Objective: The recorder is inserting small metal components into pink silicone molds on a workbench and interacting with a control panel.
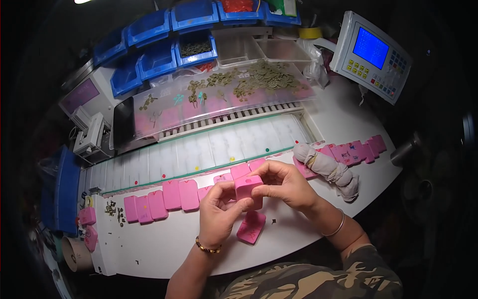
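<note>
Both my hands are raised over the white table, pinching one pink rubber-like block [247, 188], apparently a mould, between thumbs and fingers. My left hand [219, 212] is closed on its left side and lower edge, partly hiding it. My right hand [287, 188] closes on its right side with thumb and fingertips. Below them, another pink block [251, 227] with dark marks lies tilted on the table. A tiny dark piece [274, 221] is beside it. Behind my hands stretches a row of similar pink blocks [172, 195].
A glass-topped strip [199, 152] crosses the bench, with a clear tray of olive-green small pieces [276, 74] beyond. Blue bins [149, 27] stand behind. A wrapped cloth roll [328, 169] and a control panel [371, 55] are right. Green bits [121, 214] lie left.
</note>
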{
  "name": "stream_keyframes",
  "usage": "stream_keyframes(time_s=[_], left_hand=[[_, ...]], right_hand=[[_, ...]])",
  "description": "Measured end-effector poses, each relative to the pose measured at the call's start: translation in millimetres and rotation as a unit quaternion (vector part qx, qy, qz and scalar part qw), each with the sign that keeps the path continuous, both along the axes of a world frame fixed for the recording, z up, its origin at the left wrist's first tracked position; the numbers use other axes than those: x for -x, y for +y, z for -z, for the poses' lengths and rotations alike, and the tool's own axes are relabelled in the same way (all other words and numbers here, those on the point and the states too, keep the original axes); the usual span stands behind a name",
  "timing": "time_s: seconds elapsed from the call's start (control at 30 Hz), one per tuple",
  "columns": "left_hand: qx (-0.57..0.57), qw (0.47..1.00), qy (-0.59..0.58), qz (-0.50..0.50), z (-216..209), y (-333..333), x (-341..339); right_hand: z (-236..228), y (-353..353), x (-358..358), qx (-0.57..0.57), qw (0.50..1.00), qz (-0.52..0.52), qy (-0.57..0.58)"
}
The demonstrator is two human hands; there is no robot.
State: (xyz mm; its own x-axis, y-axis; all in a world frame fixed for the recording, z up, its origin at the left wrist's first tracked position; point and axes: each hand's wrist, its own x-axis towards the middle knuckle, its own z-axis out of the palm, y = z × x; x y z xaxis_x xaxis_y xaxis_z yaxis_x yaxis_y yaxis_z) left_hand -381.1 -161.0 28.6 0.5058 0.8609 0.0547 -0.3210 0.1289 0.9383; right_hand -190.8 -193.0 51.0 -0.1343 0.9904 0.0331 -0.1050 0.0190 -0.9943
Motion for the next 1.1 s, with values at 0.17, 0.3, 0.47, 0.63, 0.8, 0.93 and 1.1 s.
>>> stream_keyframes(time_s=[0.17,0.3,0.47,0.63,0.8,0.93,1.1], left_hand=[[0.036,0.998,-0.016,-0.049,3.0,3.1,-3.1],[-0.016,0.987,-0.008,-0.162,6.9,4.9,-4.8],[-0.323,0.901,0.165,-0.235,13.7,1.2,-8.9],[-0.354,0.894,0.19,-0.198,11.3,-1.7,-8.9],[-0.223,0.964,0.118,-0.089,8.0,-3.1,-9.7],[-0.195,0.967,0.126,-0.108,13.4,-2.1,-6.8],[-0.45,0.847,0.223,-0.176,3.8,3.4,-9.1]], right_hand=[[-4.0,-0.1,5.0,0.049,0.995,0.037,0.076],[4.7,-2.6,10.5,0.025,0.995,0.083,0.047],[8.1,-16.0,40.3,-0.008,0.999,0.038,0.038],[12.5,-11.6,35.5,-0.017,0.998,0.057,0.031],[10.9,-13.9,17.4,0.036,0.992,0.041,0.114],[7.3,-13.8,16.8,0.026,0.994,0.034,0.104],[15.6,-11.0,14.1,-0.011,0.998,0.043,0.041]])
